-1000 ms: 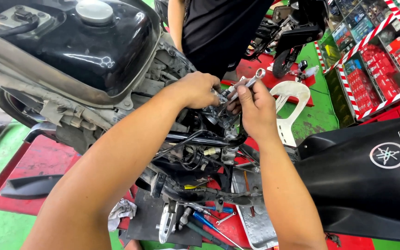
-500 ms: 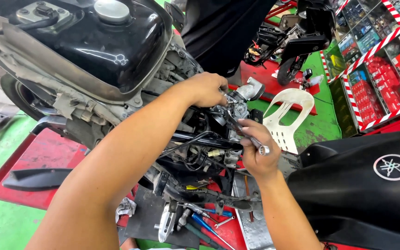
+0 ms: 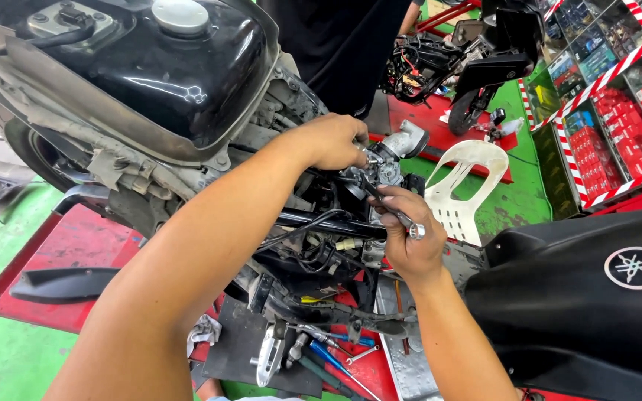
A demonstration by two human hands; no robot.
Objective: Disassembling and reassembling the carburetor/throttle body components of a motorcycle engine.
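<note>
Left hand point(image 3: 336, 141) clamps the carburetor point(image 3: 391, 156); right hand point(image 3: 410, 241) grips a wrench point(image 3: 391, 212) just below it. Slip risk: wrench could round the fastener or drop.

Carburetor point(image 3: 391, 160) between left hand point(image 3: 334, 139) and right hand point(image 3: 409, 241); fuel tank point(image 3: 143, 67) left; loose tools point(image 3: 328, 356) on floor below.

Two hands point(image 3: 336, 141), one spanner point(image 3: 395, 215), one carburettor point(image 3: 391, 156), one black fuel tank point(image 3: 150, 67).
</note>
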